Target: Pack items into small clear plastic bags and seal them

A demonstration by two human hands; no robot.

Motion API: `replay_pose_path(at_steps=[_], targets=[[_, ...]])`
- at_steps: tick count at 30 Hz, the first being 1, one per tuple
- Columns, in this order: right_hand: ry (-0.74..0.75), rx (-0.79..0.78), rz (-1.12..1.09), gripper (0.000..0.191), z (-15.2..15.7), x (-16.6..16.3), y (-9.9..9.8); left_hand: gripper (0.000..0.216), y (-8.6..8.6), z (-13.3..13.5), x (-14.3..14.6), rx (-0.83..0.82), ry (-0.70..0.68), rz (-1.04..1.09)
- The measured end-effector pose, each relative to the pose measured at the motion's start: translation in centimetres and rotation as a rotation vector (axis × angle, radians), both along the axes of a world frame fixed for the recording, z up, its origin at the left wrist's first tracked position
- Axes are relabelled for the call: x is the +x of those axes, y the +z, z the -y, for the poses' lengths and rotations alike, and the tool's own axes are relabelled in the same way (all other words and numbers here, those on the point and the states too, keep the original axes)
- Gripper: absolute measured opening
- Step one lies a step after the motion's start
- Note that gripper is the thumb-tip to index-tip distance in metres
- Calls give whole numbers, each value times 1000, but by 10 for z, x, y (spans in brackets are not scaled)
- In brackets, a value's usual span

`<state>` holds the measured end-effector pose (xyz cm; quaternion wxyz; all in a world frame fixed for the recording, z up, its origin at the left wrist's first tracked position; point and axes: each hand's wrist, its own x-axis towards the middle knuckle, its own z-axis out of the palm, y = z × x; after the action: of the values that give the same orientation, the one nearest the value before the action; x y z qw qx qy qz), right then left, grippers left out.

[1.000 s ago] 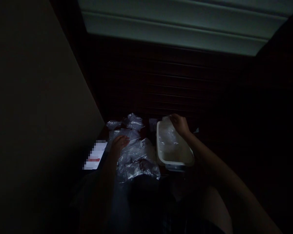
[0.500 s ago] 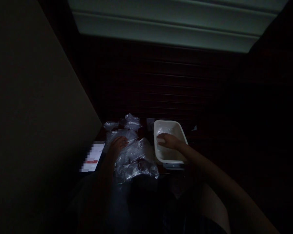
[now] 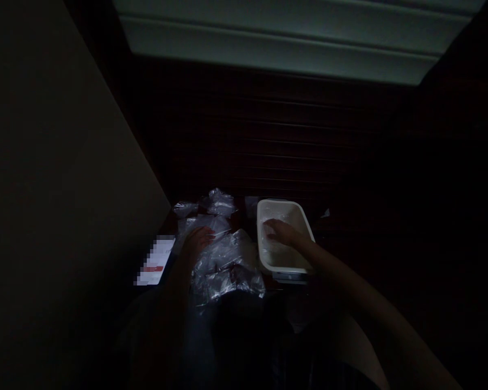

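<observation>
Two hands work in dim light. My right hand point(image 3: 280, 232) lies inside the white rectangular plastic tub point(image 3: 305, 221), centre frame, fingers down on clear film; whether its grip has closed I cannot tell. I would press gently, keeping the tub steady. My left hand point(image 3: 198, 240) rests flat, unclenched, on crumpled clear plastic bags point(image 3: 228, 265).
</observation>
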<state>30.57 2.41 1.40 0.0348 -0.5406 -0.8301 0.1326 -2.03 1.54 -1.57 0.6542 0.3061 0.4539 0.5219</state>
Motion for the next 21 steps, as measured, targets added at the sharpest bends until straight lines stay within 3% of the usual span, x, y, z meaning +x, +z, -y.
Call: replay_pose_path(at_steps=[9, 17, 21], targets=[[44, -37, 206, 33, 6, -15, 3, 21, -3, 3, 0, 109, -12, -16], [11, 18, 125, 46, 0, -9, 7, 9, 1, -2, 1, -16, 15, -25], [-3, 60, 79, 38, 0, -11, 17, 8, 4, 1, 1, -11, 6, -17]])
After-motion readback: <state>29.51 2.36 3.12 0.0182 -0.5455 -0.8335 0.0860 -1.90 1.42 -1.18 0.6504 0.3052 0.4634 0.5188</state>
